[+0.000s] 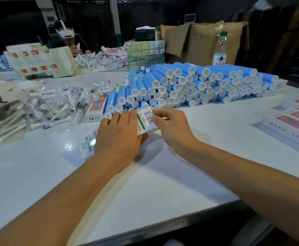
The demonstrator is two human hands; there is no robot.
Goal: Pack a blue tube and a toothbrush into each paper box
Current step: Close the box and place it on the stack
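The paper box (pixel 146 121), barcode side up, sits between both hands on the white table (pixel 189 157). The left hand (pixel 120 134) curls round its near end; the right hand (pixel 171 126) pinches its far flap. Just beyond the fingertips lies the stack of blue tubes (pixel 189 82); wrapped toothbrushes (pixel 52 105) lie left of the left hand.

The white worktop (pixel 180 174) carries a stack of blue tubes (pixel 189 84) (caps toward the camera), wrapped toothbrushes (pixel 44 107) at left, paper boxes (pixel 294 125) at right, a water bottle (pixel 220 50) behind.
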